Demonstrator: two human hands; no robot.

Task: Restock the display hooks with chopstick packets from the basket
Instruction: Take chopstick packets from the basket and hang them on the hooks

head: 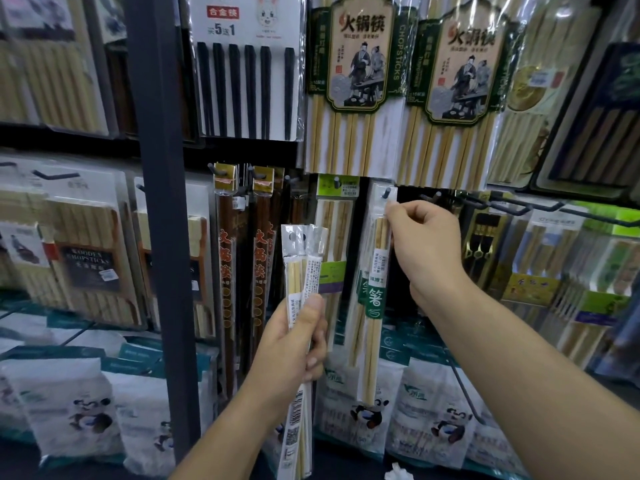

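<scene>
A right hand (pixel 422 244) is pinching the top of a chopstick packet (pixel 375 282) in its grip, right at a display hook (pixel 384 194). The left hand (pixel 294 341) is gripping spare packets (pixel 299 265) lower down. If released before it is fully seated, the packet is likely sliding off the hook's tip.

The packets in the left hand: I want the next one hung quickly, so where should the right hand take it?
Pinch the top strip of the right-leaning packet from the right side. The tops fan apart above the left hand, which grips the middles, so that end is free, and it is the end that goes on a hook.
</scene>
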